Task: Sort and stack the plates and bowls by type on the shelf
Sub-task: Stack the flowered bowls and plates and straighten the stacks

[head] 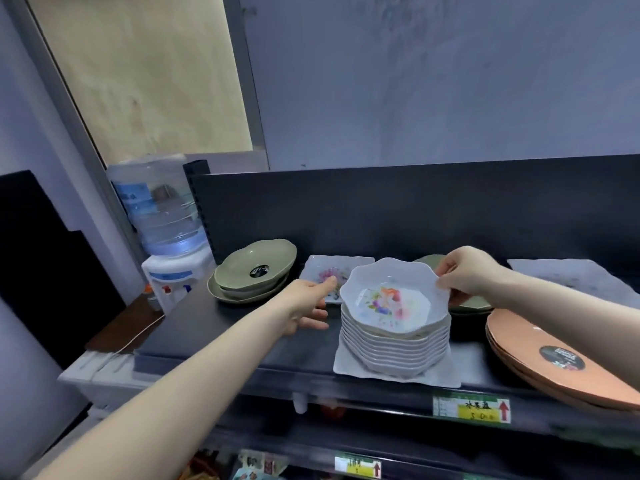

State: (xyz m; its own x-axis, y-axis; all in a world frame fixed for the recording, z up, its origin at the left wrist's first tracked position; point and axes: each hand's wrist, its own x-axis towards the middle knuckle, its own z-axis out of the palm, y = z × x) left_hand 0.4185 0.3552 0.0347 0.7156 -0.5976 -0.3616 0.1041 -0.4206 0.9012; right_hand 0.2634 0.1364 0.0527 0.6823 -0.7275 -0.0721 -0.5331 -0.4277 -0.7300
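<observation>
Top shelf (pixel 225 327), sorting under way.

Right grip (pixel 464 275) pinches the right rim of the top bowl (pixel 391 299), thumb and fingers on the scalloped edge. The bowl sits nested on the white stack (pixel 394 348), front-middle of the shelf. The stack stands on a big square plate (pixel 446 377), a different type underneath.

Left grip (pixel 306 303) is spread and holds nothing. Its fingers reach toward the small square plate (pixel 322 268), just behind and left of the stack. The fingertips are at the plate's near edge; I cannot tell whether they touch.

Also here:
- Green bowls (pixel 256 275), stacked at back left.
- Green plates (pixel 474 304) behind my right grip, partly hidden.
- Orange plates (pixel 540 358) at front right.
- Another white plate (pixel 568 275) at back right.

Step, as I judge it: the floral bowls look gathered, and my right grip is seating or steadying the top one. My left grip goes for the small square plate, so the square plates come next.

Next move calls for:
- Getting the fingers under that flat plate's edge and lifting it clear without knocking the tall stack.
- Later, lifting the bowl stack off the big plate with both grips low at its base. It is tall and could tip.
</observation>
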